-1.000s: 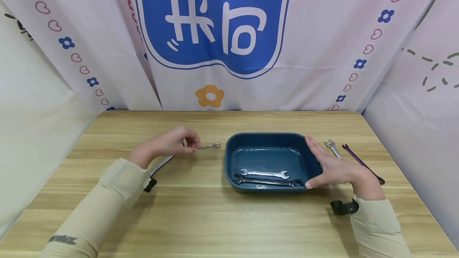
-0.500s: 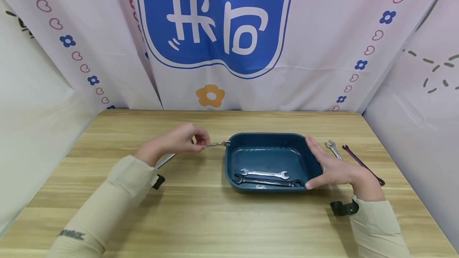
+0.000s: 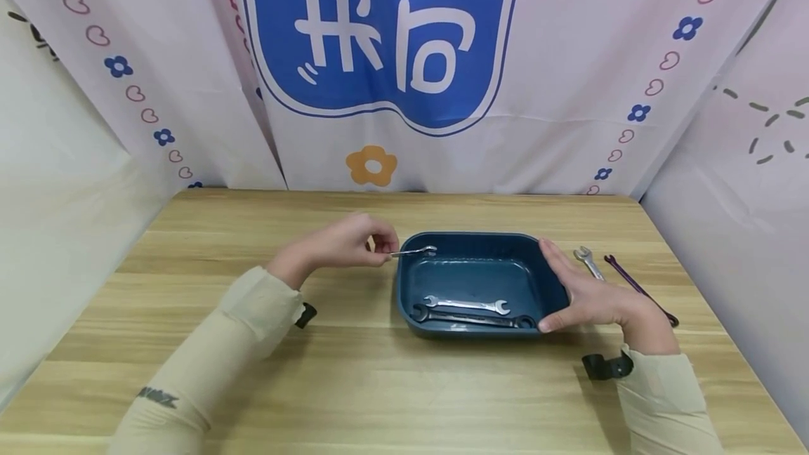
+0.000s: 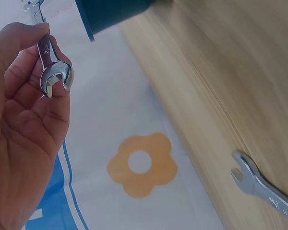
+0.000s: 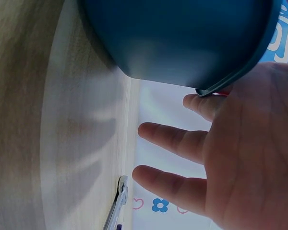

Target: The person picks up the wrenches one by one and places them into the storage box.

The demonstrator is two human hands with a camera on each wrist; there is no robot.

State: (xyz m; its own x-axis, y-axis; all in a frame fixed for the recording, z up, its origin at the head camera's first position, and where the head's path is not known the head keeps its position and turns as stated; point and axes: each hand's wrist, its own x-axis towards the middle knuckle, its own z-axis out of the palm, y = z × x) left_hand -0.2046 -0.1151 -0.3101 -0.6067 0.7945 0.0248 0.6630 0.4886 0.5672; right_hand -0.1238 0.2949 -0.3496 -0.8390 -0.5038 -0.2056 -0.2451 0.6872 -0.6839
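In the head view, my left hand [image 3: 347, 243] pinches a small silver open-end wrench [image 3: 413, 252] between thumb and fingers. Its far jaw hangs over the left rim of a dark teal bin [image 3: 470, 274]; the near end shows below my fingers in the left wrist view. A silver double open-end wrench [image 3: 466, 306] and a darker combination wrench [image 3: 474, 318] lie inside along the bin's front wall. My right hand [image 3: 584, 297] rests on the bin's right end, thumb at the front corner and a finger at the back one. Its other fingers stretch out straight in the right wrist view.
Right of the bin, a silver wrench [image 3: 589, 263] and a long purple wrench [image 3: 638, 288] lie on the wooden table [image 3: 442, 392]. Another silver wrench [image 4: 266, 189] lies on the table in the left wrist view. Printed cloth walls [image 3: 569, 90] stand behind and at the sides.
My left hand has moved right, carrying the small wrench from left of the bin to over its left rim. My right hand has stayed in place on the bin.
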